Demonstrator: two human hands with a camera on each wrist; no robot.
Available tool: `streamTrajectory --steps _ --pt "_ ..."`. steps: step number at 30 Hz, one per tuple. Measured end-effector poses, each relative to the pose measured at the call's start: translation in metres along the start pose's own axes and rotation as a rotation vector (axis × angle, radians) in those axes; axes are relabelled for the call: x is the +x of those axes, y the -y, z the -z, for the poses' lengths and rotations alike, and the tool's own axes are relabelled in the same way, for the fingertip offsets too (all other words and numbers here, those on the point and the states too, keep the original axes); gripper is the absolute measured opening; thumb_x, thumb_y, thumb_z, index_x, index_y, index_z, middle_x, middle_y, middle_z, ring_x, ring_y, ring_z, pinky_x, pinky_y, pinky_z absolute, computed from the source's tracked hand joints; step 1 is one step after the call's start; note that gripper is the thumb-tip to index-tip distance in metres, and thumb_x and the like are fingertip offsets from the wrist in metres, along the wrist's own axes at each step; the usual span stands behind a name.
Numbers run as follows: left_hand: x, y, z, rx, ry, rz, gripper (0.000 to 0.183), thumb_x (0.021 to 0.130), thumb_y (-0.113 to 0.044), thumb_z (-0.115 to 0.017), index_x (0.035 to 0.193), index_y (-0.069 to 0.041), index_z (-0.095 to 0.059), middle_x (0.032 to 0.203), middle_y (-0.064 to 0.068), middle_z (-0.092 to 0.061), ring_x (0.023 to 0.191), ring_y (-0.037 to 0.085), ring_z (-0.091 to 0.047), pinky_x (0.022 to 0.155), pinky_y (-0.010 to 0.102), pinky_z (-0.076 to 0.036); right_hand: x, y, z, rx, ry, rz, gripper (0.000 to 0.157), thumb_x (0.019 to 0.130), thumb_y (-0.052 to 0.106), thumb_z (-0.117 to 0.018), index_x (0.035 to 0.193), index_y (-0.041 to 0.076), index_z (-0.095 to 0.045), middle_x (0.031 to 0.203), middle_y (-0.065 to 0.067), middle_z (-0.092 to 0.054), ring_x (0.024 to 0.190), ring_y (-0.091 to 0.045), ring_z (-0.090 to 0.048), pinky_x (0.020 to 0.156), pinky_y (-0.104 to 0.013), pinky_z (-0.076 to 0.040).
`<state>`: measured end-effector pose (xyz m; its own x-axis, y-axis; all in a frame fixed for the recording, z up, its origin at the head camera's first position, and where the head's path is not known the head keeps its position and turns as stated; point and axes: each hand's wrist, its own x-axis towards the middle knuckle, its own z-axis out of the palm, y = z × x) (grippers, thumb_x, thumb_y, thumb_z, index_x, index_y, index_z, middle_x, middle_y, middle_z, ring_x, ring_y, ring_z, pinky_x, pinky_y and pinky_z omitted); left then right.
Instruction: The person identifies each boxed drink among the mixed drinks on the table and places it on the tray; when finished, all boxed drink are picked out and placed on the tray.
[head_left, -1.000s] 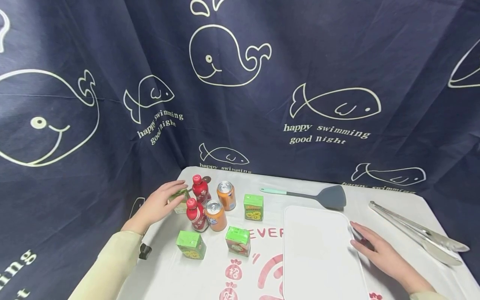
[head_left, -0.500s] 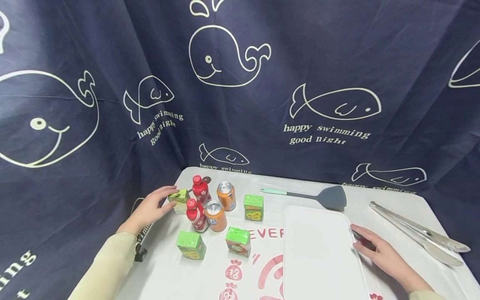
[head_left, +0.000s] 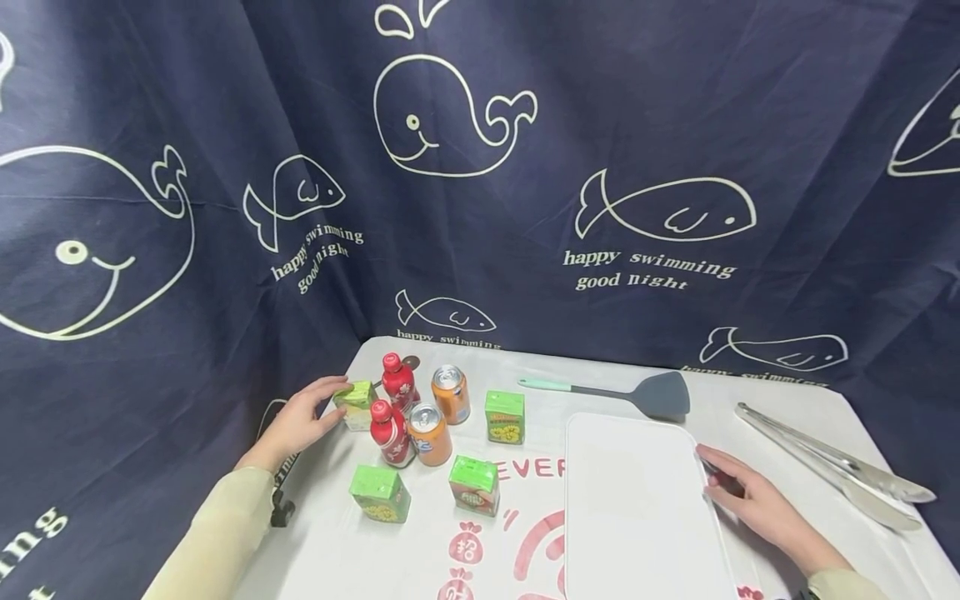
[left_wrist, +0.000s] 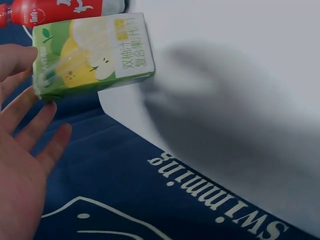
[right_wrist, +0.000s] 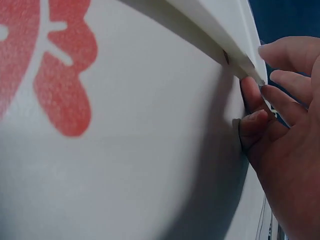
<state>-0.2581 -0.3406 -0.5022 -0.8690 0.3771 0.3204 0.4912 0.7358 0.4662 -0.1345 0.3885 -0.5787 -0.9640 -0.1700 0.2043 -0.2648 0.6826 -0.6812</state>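
Observation:
At the table's far left corner, my left hand point(head_left: 295, 427) pinches a green and yellow juice box point(head_left: 355, 406) near its top. The left wrist view shows this juice box point(left_wrist: 100, 55) close up, thumb on one side and fingers on the other. Right beside it stand two red bottles point(head_left: 393, 433) and two orange soda cans point(head_left: 430, 436). My right hand point(head_left: 757, 504) grips the right rim of a white tray point(head_left: 637, 500). In the right wrist view some fingers point(right_wrist: 252, 122) curl beneath the tray's rim point(right_wrist: 235, 52).
Other green juice boxes point(head_left: 382, 494) stand in front and to the right of the bottles. A spatula point(head_left: 656, 396) lies behind the tray, and metal tongs point(head_left: 836, 467) lie to its right. A dark curtain point(head_left: 480, 233) hangs behind the table.
My left hand has come down and slightly back from above the juice box to take hold of it. The right hand and tray have hardly moved.

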Motion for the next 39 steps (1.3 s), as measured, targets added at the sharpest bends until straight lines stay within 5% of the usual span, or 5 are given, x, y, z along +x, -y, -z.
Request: streamTrajectory --steps 8,12,25,32,39 --pt "-0.004 0.002 -0.006 -0.067 -0.003 0.051 0.045 0.093 -0.001 -0.073 0.137 -0.002 -0.065 0.146 0.026 -0.054 0.131 0.047 -0.054 0.098 0.065 -0.052 -0.003 -0.004 -0.002 0.028 0.061 -0.045 0.059 0.093 0.007 -0.076 0.144 -0.010 -0.053 0.102 -0.001 -0.063 0.093 -0.005 -0.054 0.085 -0.001 -0.036" --pt "-0.004 0.004 -0.007 -0.116 -0.014 0.083 0.044 0.094 0.002 -0.072 0.137 -0.003 -0.065 0.147 0.026 -0.053 0.130 0.047 -0.055 0.092 0.063 -0.055 -0.004 -0.006 -0.003 0.043 0.069 -0.047 0.059 0.094 0.007 -0.075 0.145 -0.010 -0.052 0.100 -0.001 -0.063 0.094 -0.004 -0.054 0.087 0.000 -0.034" --pt "-0.001 0.010 -0.015 -0.303 -0.040 0.168 0.044 0.092 0.014 -0.067 0.134 -0.001 -0.063 0.141 0.024 -0.058 0.133 0.045 -0.052 0.107 0.063 -0.045 -0.004 -0.008 0.003 0.089 0.169 -0.164 0.064 0.100 0.018 -0.071 0.154 -0.004 -0.044 0.111 -0.004 -0.063 0.100 -0.002 -0.052 0.088 -0.001 -0.034" --pt "0.000 0.012 -0.018 -0.400 -0.037 0.244 0.044 0.095 0.012 -0.064 0.136 -0.003 -0.062 0.140 0.023 -0.060 0.134 0.043 -0.052 0.112 0.063 -0.041 -0.002 -0.010 0.005 0.086 0.171 -0.152 0.064 0.100 0.018 -0.071 0.154 -0.004 -0.044 0.109 -0.002 -0.062 0.099 -0.003 -0.052 0.085 -0.003 -0.036" --pt "0.000 0.011 -0.021 -0.465 -0.042 0.261 0.046 0.097 0.009 -0.066 0.141 -0.001 -0.058 0.143 0.023 -0.058 0.136 0.042 -0.051 0.108 0.039 -0.048 -0.003 -0.011 0.008 0.098 0.174 -0.156 0.064 0.101 0.020 -0.070 0.155 -0.003 -0.044 0.111 -0.003 -0.063 0.103 0.001 -0.051 0.088 -0.001 -0.033"
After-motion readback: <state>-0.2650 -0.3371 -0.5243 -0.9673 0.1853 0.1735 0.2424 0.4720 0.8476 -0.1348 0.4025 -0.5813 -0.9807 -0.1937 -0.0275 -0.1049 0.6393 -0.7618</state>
